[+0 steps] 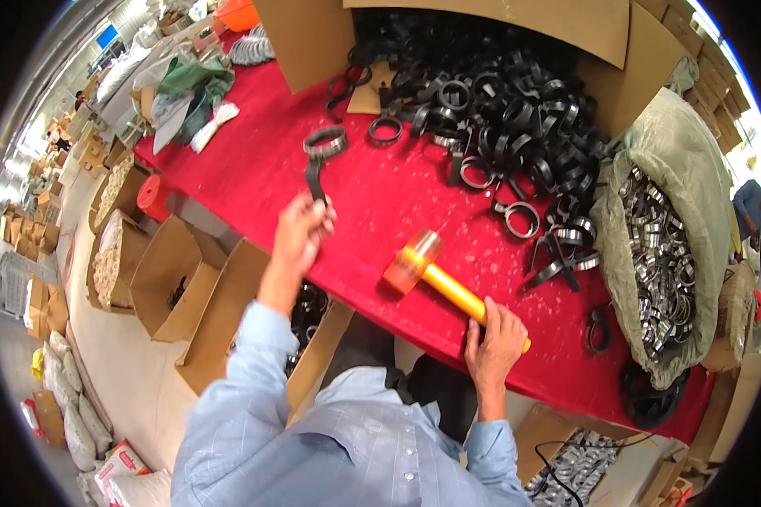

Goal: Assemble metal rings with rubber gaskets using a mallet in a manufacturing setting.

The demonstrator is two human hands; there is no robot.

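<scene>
Blk ring w/ strap-like hndl (316, 157) is above the red table (359, 224), near its front edge, ring end up/away from the person. L hand (300, 235) pinched closed on the hndl's lower end, thumb vs fingers. R hand (493, 346) wrapped round the yellow hndl of an orange-headed mallet (455, 292), gripping near the butt; head points fwd-left, can't tell if it touches the table. Fwd-right: big heap of similar blk rings (516, 127) spilling from an open cardboard box (309, 42), a few loose on the cloth. Far R: woven sack (672, 144), mouth open, full of shiny metal bands (655, 262). Back L: grn cloth (196, 83). Below table, L: open cartons (165, 275).
</scene>
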